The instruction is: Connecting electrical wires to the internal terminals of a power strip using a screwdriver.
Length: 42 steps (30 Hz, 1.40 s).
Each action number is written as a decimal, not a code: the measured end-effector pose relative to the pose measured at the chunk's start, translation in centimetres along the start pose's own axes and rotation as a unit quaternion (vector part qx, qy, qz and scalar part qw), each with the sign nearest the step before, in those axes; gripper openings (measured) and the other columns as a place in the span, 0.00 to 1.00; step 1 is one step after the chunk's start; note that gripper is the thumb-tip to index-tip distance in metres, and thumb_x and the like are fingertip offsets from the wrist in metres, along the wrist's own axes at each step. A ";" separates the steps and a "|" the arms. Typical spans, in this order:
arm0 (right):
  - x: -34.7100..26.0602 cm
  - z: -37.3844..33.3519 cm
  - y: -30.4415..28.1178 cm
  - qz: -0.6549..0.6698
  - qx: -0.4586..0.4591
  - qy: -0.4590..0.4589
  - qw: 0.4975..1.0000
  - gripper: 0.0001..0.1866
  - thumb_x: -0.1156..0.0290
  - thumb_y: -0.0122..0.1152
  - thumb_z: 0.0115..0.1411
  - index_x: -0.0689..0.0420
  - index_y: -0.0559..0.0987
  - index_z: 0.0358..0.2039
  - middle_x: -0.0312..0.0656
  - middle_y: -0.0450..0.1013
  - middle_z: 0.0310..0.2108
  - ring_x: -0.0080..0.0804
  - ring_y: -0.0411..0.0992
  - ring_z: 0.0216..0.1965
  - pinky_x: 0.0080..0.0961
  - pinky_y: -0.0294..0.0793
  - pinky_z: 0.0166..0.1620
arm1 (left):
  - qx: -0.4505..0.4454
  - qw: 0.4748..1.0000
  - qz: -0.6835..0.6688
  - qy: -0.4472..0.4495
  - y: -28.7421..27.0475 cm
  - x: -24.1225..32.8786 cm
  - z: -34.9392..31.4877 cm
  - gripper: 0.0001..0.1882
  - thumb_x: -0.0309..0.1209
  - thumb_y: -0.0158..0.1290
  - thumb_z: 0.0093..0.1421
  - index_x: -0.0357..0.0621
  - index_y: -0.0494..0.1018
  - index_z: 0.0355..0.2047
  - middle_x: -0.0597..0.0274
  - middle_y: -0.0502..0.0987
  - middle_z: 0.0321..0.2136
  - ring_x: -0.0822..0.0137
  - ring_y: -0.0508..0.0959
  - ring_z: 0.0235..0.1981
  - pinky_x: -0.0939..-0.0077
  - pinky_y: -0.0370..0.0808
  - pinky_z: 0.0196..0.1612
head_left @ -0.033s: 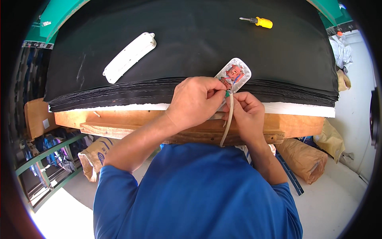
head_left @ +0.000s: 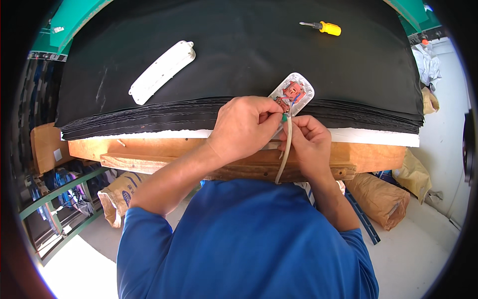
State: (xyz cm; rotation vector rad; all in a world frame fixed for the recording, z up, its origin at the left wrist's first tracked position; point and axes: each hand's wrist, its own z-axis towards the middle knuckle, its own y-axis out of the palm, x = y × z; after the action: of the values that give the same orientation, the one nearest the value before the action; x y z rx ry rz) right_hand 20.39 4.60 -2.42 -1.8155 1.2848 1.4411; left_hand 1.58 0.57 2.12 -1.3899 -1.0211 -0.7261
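An opened power strip housing (head_left: 307, 98) lies tilted at the near edge of the black sheets, white outside, with reddish socket parts (head_left: 294, 90) and thin red and blue wires inside. My left hand (head_left: 246, 124) is closed at its near end, thumb and forefinger pinched by a small green wire (head_left: 285, 118). Close beside it, my right hand (head_left: 311, 142) has its thumb and fingers closed around the off-white cable (head_left: 286, 159), which hangs toward me. The housing's near part is hidden by my hands. Farther left lies the long white cover (head_left: 162, 73), apart from both hands.
A yellow-handled screwdriver (head_left: 328, 28) lies at the far right on the stacked black sheets (head_left: 229, 55). A wooden ledge (head_left: 149, 162) runs along the front. Brown paper sacks (head_left: 381, 199) stand below on the right, with another sack (head_left: 115, 197) and a green metal rack (head_left: 59, 194) at left.
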 end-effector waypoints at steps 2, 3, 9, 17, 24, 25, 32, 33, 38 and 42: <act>-0.7 -0.1 0.1 0.023 0.002 0.016 1.000 0.06 0.74 0.62 0.69 0.64 0.80 0.41 0.41 0.82 0.33 0.21 0.79 0.30 0.19 0.80 0.34 | 0.008 1.000 0.008 0.008 0.0 -0.1 -0.1 0.06 0.25 0.59 0.62 0.36 0.83 0.37 0.66 0.74 0.17 0.80 0.68 0.19 0.77 0.67 0.23; -0.9 -0.1 0.2 0.046 0.005 0.032 0.998 0.05 0.75 0.63 0.68 0.64 0.80 0.41 0.40 0.82 0.31 0.18 0.77 0.28 0.15 0.77 0.32 | 0.007 1.000 0.003 0.009 0.1 -0.3 -0.1 0.06 0.25 0.59 0.62 0.36 0.83 0.37 0.66 0.74 0.17 0.80 0.68 0.19 0.77 0.66 0.23; -1.9 -0.2 -0.2 0.078 -0.004 0.068 0.995 0.07 0.75 0.63 0.67 0.64 0.81 0.43 0.41 0.82 0.33 0.21 0.79 0.29 0.18 0.80 0.34 | 0.006 1.000 0.004 0.016 -0.1 -0.1 -0.1 0.07 0.25 0.60 0.60 0.36 0.83 0.38 0.66 0.73 0.15 0.80 0.68 0.18 0.77 0.66 0.22; -1.3 0.1 -0.3 0.051 -0.005 0.060 0.997 0.09 0.73 0.62 0.68 0.65 0.80 0.43 0.42 0.80 0.33 0.26 0.80 0.31 0.27 0.87 0.38 | 0.003 1.000 0.021 0.021 -0.1 0.0 -0.1 0.08 0.24 0.62 0.58 0.36 0.83 0.38 0.68 0.70 0.14 0.79 0.67 0.17 0.76 0.66 0.22; -1.6 -0.3 -0.1 0.073 0.004 0.045 0.996 0.06 0.74 0.64 0.68 0.64 0.80 0.41 0.41 0.82 0.32 0.20 0.78 0.29 0.18 0.79 0.33 | -0.004 1.000 0.018 0.015 -0.2 0.0 -0.1 0.08 0.24 0.62 0.57 0.36 0.83 0.38 0.68 0.70 0.15 0.78 0.67 0.17 0.76 0.65 0.22; -1.6 -0.3 -0.1 0.074 0.004 0.045 0.996 0.06 0.74 0.64 0.68 0.64 0.80 0.41 0.41 0.82 0.32 0.20 0.78 0.29 0.18 0.79 0.33 | -0.004 1.000 0.020 0.015 -0.3 0.1 -0.1 0.08 0.24 0.62 0.57 0.36 0.83 0.38 0.68 0.70 0.15 0.78 0.66 0.17 0.76 0.65 0.22; -0.8 -0.4 0.7 -0.036 0.044 -0.060 0.997 0.05 0.77 0.66 0.66 0.61 0.77 0.34 0.35 0.79 0.30 0.13 0.74 0.28 0.13 0.74 0.31 | 0.018 0.998 0.030 0.046 0.0 -0.4 -0.4 0.08 0.23 0.62 0.56 0.37 0.82 0.37 0.66 0.70 0.16 0.76 0.68 0.17 0.75 0.66 0.23; -1.1 -0.5 0.9 -0.021 0.058 -0.073 0.995 0.06 0.79 0.66 0.66 0.60 0.77 0.33 0.34 0.79 0.30 0.11 0.73 0.28 0.12 0.72 0.31 | 0.028 0.998 0.031 0.055 0.2 -0.5 -0.4 0.08 0.23 0.62 0.56 0.37 0.82 0.37 0.65 0.70 0.16 0.75 0.68 0.17 0.74 0.67 0.23; -0.9 -1.9 1.1 -0.020 0.007 -0.138 0.990 0.06 0.81 0.63 0.67 0.62 0.79 0.43 0.31 0.77 0.32 0.09 0.70 0.29 0.10 0.69 0.32 | 0.051 0.994 0.047 0.078 0.5 -0.7 -0.5 0.09 0.23 0.63 0.55 0.37 0.82 0.37 0.63 0.70 0.17 0.71 0.70 0.17 0.72 0.68 0.24; -0.7 -2.3 0.7 -0.054 -0.024 -0.095 0.994 0.16 0.80 0.60 0.70 0.61 0.78 0.57 0.27 0.75 0.29 0.07 0.66 0.28 0.10 0.64 0.30 | 0.056 0.994 0.047 0.081 0.5 -0.5 -0.6 0.08 0.25 0.62 0.55 0.39 0.81 0.36 0.60 0.74 0.19 0.63 0.75 0.20 0.66 0.72 0.26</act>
State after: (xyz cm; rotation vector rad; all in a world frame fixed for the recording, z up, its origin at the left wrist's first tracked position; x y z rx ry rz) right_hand 20.85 2.63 -0.86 -1.7043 1.0501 1.5547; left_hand 1.94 -0.09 1.51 -1.2522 -0.8509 -0.6887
